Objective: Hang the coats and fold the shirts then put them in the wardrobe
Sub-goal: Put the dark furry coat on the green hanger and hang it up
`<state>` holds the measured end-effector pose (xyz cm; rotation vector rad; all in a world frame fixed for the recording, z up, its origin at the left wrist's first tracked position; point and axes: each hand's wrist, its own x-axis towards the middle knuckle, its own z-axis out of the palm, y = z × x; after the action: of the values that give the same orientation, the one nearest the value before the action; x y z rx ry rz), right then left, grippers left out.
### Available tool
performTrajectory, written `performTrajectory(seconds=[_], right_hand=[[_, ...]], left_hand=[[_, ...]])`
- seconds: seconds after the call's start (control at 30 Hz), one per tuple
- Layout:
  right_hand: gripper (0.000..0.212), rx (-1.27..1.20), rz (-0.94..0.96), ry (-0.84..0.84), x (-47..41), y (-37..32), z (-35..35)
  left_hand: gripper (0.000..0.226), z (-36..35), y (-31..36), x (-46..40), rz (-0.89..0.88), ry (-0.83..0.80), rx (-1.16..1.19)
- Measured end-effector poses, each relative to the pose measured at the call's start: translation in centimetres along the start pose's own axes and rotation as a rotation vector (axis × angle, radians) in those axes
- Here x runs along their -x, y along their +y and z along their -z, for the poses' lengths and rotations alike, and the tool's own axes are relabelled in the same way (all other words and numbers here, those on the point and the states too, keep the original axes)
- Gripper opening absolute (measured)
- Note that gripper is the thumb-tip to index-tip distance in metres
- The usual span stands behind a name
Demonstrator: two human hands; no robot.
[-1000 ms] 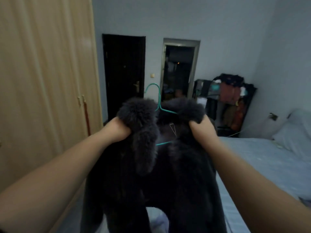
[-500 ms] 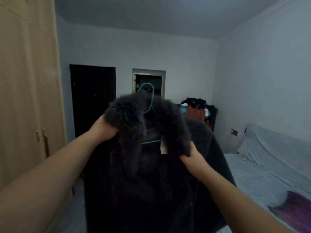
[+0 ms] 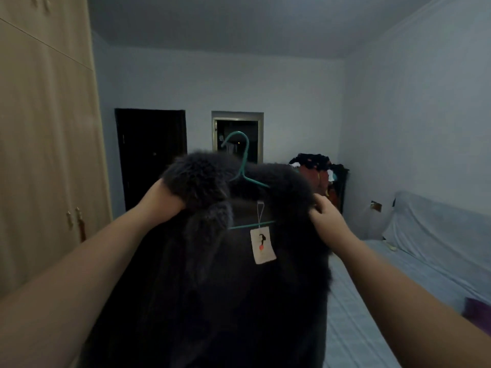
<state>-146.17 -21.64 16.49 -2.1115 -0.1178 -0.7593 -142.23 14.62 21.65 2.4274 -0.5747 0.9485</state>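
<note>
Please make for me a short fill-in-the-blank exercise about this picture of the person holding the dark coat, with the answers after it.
1. The dark coat hangs on a hanger of ____ colour.
2. The left hand and the right hand both grip the coat's furry ____.
3. A small pale ____ dangles on a loop inside the neck of the coat.
4. The closed wardrobe stands on the person's ____ side.

Answers: green; collar; tag; left
</note>
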Motion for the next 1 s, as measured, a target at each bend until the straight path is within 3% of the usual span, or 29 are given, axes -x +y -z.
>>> performTrajectory(seconds=[0.1, 0.2, 0.3, 0.37, 0.43, 0.5, 0.57, 0.6, 0.67, 0.73, 0.83, 0.93, 1.0], right_hand=[[0.091, 0.065, 0.114, -0.203, 0.7, 0.4, 0.1], [0.108, 0.55, 0.363, -0.117, -0.3, -0.6, 0.7], [0.096, 0.76, 0.494, -0.057, -1.3, -2.8, 1.1], [0.075, 0.783, 0.548, -0.116, -1.5, -4.4, 1.0], [0.061, 0.69, 0.535, -0.184, -1.3, -6.2, 0.7], [0.064, 0.547, 0.46, -0.26, -0.7, -8.1, 0.2], [0.04, 0.456, 0.394, -0.329, -0.6, -9.4, -0.6], [0.024, 0.422, 0.377, -0.363, -0.7, -9.8, -1.0], [0.01, 0.429, 0.374, -0.375, -0.9, -10.1, -1.6], [0.012, 0.471, 0.345, -0.303, -1.3, -9.9, -1.6], [0.024, 0.486, 0.218, -0.207, -1.5, -9.0, -1.2], [0.015, 0.521, 0.252, -0.153, -1.5, -8.5, -1.1], [0.006, 0.515, 0.276, -0.256, -1.3, -8.8, -0.9]], left_hand=[[0.043, 1.7, -0.8, 1.3, -0.064, 0.052, -0.005], [0.049, 3.7, -0.6, 2.5, -0.134, 0.07, 0.066], [0.068, 5.0, -0.7, 3.5, -0.127, 0.087, 0.088], [0.071, 5.2, -0.9, 3.7, -0.184, 0.105, 0.033], [0.067, 5.7, -0.7, 4.1, -0.229, 0.111, -0.037], [0.052, 6.0, 0.0, 4.4, -0.329, 0.008, -0.044], [0.036, 5.4, 0.1, 4.5, -0.357, -0.071, -0.044], [0.035, 4.9, 0.1, 4.7, -0.355, -0.114, -0.073], [0.039, 4.0, -0.3, 4.5, -0.303, -0.206, -0.132], [0.039, 4.0, -0.9, 4.5, -0.166, -0.288, -0.151], [0.055, 5.0, -2.0, 4.6, -0.037, -0.288, -0.138], [0.036, 5.7, -2.3, 4.5, -0.005, -0.21, -0.118], [0.025, 5.8, -1.5, 3.9, 0.0, -0.122, -0.041]])
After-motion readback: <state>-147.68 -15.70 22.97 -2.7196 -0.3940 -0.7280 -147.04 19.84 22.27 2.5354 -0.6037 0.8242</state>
